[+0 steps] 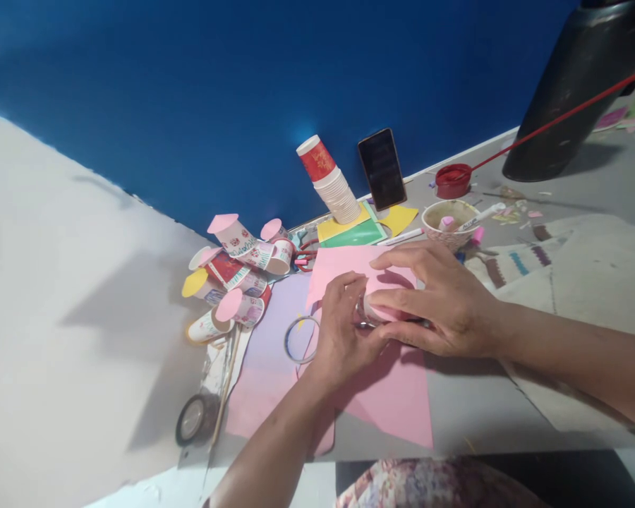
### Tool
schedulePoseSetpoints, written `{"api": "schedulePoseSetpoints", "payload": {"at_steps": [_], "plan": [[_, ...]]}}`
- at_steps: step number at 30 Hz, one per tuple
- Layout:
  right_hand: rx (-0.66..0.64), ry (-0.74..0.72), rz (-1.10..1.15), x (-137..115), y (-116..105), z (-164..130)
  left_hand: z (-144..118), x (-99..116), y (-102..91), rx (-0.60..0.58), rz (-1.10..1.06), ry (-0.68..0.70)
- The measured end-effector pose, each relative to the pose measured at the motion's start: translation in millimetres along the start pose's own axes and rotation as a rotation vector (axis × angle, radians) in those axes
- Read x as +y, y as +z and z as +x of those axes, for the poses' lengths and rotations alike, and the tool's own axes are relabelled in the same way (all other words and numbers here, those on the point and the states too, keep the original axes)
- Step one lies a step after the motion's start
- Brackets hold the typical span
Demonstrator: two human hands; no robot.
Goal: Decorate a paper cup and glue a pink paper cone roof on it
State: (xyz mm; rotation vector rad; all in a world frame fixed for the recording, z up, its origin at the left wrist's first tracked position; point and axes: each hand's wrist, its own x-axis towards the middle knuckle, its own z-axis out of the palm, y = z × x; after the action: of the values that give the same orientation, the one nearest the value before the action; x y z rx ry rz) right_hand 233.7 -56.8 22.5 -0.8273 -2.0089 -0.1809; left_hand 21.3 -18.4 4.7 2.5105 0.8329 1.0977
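Note:
Both hands meet over pink paper sheets (386, 402) on the grey table. My left hand (343, 331) curls round the side of a small paper cup (367, 310), most of which the fingers hide. From the right, my right hand (439, 303) grips the same cup, its fingertips pressing on a pink paper piece (386, 289) at the cup's top. How far that piece is fixed to the cup cannot be made out. A roll of clear tape (300, 340) lies just left of my left hand, on lilac paper (272, 317).
Decorated paper cups (238, 307) with pink and yellow discs are piled at the left. A tall cup stack (339, 197) and a phone (382, 169) stand by the blue wall. Right of them are a bowl with markers (449, 229), a red lid (452, 181) and a black bottle (566, 99).

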Motion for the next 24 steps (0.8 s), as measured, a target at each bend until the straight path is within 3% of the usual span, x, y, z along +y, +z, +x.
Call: {"api": "schedulePoseSetpoints", "payload": {"at_steps": [7, 16, 24], "plan": [[-0.041, -0.072, -0.009, -1, -2, 2, 0, 1, -1.9, -0.013, -0.026, -0.001], [-0.049, -0.113, 0.039, -3, -3, 1, 2, 9, -3.1, -0.047, -0.047, -0.127], [0.127, 0.142, 0.017, 8, -2, 1, 13, 22, -13.4, -0.05, -0.239, -0.402]]}}
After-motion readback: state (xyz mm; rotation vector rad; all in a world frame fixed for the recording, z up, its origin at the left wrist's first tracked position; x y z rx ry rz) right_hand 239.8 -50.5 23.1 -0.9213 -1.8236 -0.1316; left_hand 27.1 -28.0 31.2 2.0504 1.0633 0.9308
